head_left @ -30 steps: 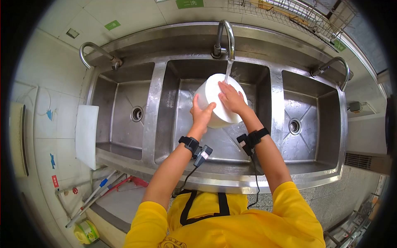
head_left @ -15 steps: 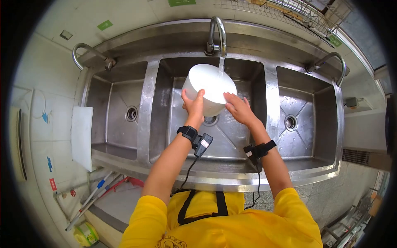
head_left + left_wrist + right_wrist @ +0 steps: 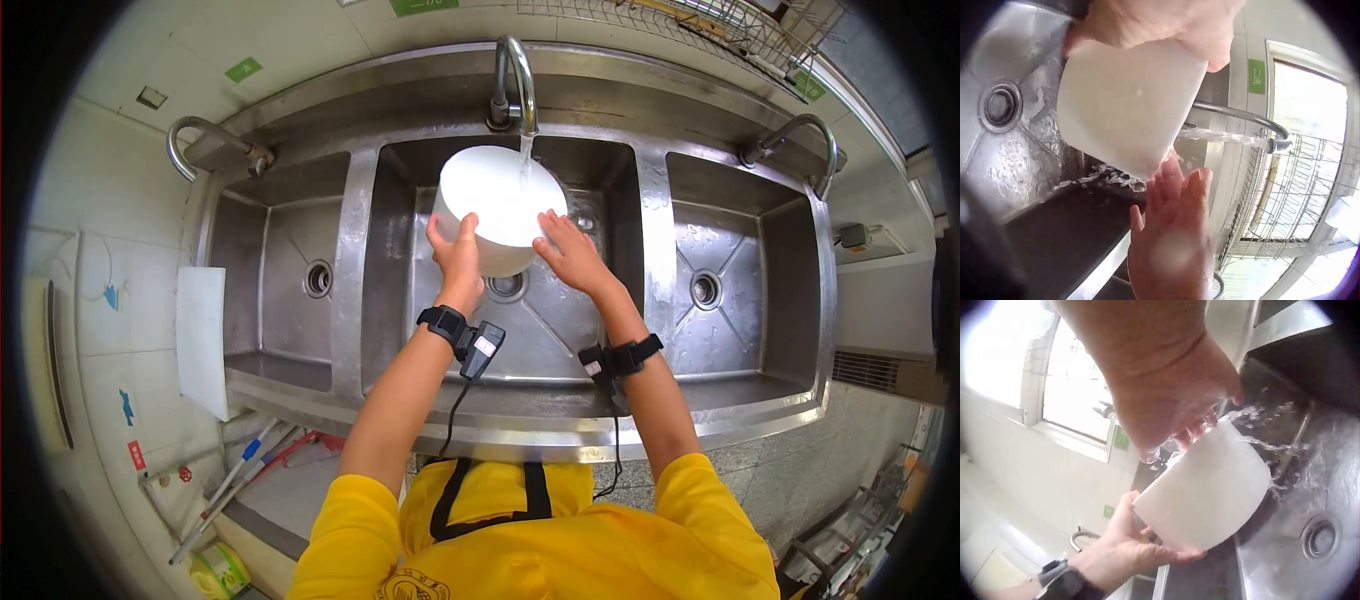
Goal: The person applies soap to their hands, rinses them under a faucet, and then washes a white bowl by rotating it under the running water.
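Note:
A white drum-shaped thing (image 3: 500, 195) is held tilted over the middle sink, its bright round face turned up under running water (image 3: 526, 160). My left hand (image 3: 460, 262) grips it at the near left, thumb over the edge of that face and fingers round the side. Fairly straight fingers of my right hand (image 3: 575, 255) touch the opposite edge. Seen from the left wrist, the smooth pale side (image 3: 1129, 103) fills the middle. In the right wrist view, water splashes (image 3: 1272, 445) off beside the edge under my right hand (image 3: 1166, 394).
The curved faucet (image 3: 520, 80) stands behind the middle sink. Sinks with drains lie to the left (image 3: 318, 278) and right (image 3: 706, 290), each with a faucet. A white board (image 3: 202, 340) leans at the left end, and a wire rack (image 3: 700, 35) hangs at the back right.
The white drum-shaped thing has moved left in view and its face looks brighter. My right hand has slid from the middle of the face to its right edge; the left hand keeps its hold.

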`<state>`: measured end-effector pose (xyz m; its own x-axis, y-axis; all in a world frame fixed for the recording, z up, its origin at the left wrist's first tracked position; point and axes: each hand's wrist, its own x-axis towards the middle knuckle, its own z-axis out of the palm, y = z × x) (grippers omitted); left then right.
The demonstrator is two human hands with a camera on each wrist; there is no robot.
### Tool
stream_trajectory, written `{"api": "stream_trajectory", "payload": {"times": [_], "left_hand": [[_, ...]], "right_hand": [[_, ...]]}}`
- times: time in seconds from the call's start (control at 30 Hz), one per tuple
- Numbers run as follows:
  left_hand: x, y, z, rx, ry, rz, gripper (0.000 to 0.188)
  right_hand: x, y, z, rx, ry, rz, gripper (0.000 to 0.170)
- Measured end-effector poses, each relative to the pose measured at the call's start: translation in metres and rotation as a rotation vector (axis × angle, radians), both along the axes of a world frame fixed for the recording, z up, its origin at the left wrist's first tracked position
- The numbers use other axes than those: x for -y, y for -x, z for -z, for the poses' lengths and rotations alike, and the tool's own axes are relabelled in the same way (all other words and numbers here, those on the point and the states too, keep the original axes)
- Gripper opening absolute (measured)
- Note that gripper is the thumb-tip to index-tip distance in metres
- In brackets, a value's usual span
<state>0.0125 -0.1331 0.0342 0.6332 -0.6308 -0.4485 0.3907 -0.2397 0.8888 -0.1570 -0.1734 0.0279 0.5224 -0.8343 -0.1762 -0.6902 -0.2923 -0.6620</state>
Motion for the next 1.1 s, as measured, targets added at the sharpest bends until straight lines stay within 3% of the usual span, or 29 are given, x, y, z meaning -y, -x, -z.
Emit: {"api": "stream_trajectory", "payload": {"times": [0.17,0.4,0.5,0.63,0.83,0.93,0.97,1.1], "left_hand": [[-0.005,-0.009,-0.009,-0.007,-0.036,0.007,0.076],[-0.022,-0.013,-0.013,-0.077,0.103,0.166,0.072],[-0.025,-0.017,-0.009,-0.039,0.153,0.258,0.075],[-0.019,-0.020,-0.005,0.243,0.127,0.386,0.080],[-0.008,-0.016,-0.001,0.491,0.102,0.489,0.081],[-0.001,-0.008,-0.004,0.621,0.072,0.523,0.079],[0.002,-0.006,-0.006,0.690,0.057,0.533,0.078],[0.018,-0.006,0.006,0.672,0.079,0.497,0.078]], "right_hand": [[0.003,0.002,-0.008,0.054,-0.038,-0.122,0.054],[0.056,-0.011,0.021,-0.002,-0.007,0.115,0.059],[0.072,-0.016,0.028,-0.016,-0.042,0.220,0.064],[0.074,-0.035,0.031,0.124,0.009,0.296,0.067],[0.065,-0.041,0.016,0.053,0.215,0.184,0.064],[0.060,-0.048,0.008,0.290,0.369,0.057,0.060],[0.053,-0.049,0.006,0.266,0.397,0.006,0.056],[0.023,-0.040,-0.022,0.341,0.299,-0.121,0.048]]}}
